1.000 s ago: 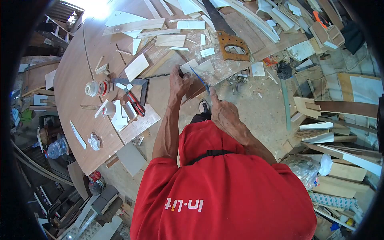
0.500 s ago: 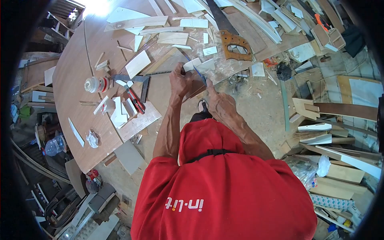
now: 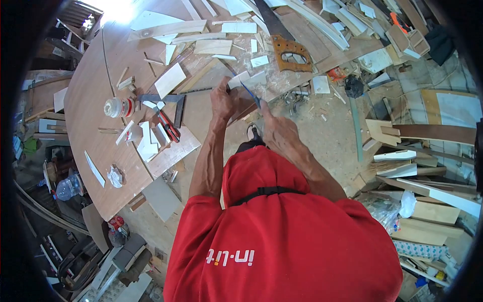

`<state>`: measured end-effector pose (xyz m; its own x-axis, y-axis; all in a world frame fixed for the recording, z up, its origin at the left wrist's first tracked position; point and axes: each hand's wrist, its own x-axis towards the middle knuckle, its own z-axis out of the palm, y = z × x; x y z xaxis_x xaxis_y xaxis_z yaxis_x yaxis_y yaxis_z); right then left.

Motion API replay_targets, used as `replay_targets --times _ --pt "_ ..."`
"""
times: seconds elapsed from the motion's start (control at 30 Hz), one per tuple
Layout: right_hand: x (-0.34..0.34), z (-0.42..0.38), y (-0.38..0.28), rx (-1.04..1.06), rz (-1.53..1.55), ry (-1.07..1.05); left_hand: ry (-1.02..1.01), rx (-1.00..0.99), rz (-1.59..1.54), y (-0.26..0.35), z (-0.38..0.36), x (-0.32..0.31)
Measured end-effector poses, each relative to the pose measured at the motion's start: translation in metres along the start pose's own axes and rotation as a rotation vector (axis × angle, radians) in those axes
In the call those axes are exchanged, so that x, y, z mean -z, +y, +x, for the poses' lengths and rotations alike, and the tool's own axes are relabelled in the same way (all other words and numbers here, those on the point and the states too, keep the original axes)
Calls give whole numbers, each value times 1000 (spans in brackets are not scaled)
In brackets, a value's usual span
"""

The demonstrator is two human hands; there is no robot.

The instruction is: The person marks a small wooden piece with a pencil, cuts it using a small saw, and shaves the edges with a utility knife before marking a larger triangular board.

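My left hand [image 3: 223,100] is closed on the left end of a small pale wood piece [image 3: 239,79] at the table's near edge. A thin blue blade [image 3: 247,90] lies across the middle of that piece. My right hand [image 3: 276,123] is closed round the blade's near end, its handle mostly hidden by the fingers. Just beyond the hands lies a handsaw with a brown wooden handle [image 3: 292,54]. A metal square [image 3: 178,108] and a red-handled tool [image 3: 168,126] rest to the left of my left hand.
On the wooden table [image 3: 90,151] are a white jar [image 3: 119,107], a crumpled wad [image 3: 115,176] and many pale offcuts. Boards are stacked at the right, by a clear plastic bag [image 3: 380,211]. Scraps litter the floor [image 3: 322,136] near the table's edge.
My right hand has moved slightly down and to the right, drawing the blue blade back along the wood piece. The whole view has shifted a little. My left hand keeps its hold.
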<state>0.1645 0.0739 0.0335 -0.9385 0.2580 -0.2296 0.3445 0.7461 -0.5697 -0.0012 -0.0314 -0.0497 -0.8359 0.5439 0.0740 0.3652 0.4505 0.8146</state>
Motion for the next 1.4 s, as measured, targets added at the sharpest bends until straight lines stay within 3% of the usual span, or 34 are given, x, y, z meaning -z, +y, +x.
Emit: replay_targets --times 0.1,0.23,0.3,0.4,0.63,0.73,0.8,0.9,0.97,1.0,1.3,1.4 --pt "-2 17 -5 1 15 3 68 -124 41 -1 2 -1" --pt "2 -6 0 65 0 108 30 -40 7 5 5 3" --pt "8 -5 1 48 20 53 23 3 6 6 2 1" --pt "1 11 -2 32 36 23 77 -136 48 2 1 -1" --pt "35 -56 3 -63 -15 -105 92 12 24 1 10 3" --pt "33 -74 21 -50 92 55 130 52 -41 -8 14 -1" --pt "33 -71 29 -303 522 19 123 99 -107 -15 13 -3" --pt "28 -58 29 -327 566 58 23 238 -156 -22 10 2" --pt "26 -49 24 -314 606 50 75 334 -542 -23 4 -2" --pt "26 -46 21 -299 638 43 73 334 -541 -24 2 -4" --pt "20 -23 2 -185 379 -29 103 270 -588 1 -9 -2" --pt "21 -22 1 -184 316 -47 38 398 -724 12 -10 0"
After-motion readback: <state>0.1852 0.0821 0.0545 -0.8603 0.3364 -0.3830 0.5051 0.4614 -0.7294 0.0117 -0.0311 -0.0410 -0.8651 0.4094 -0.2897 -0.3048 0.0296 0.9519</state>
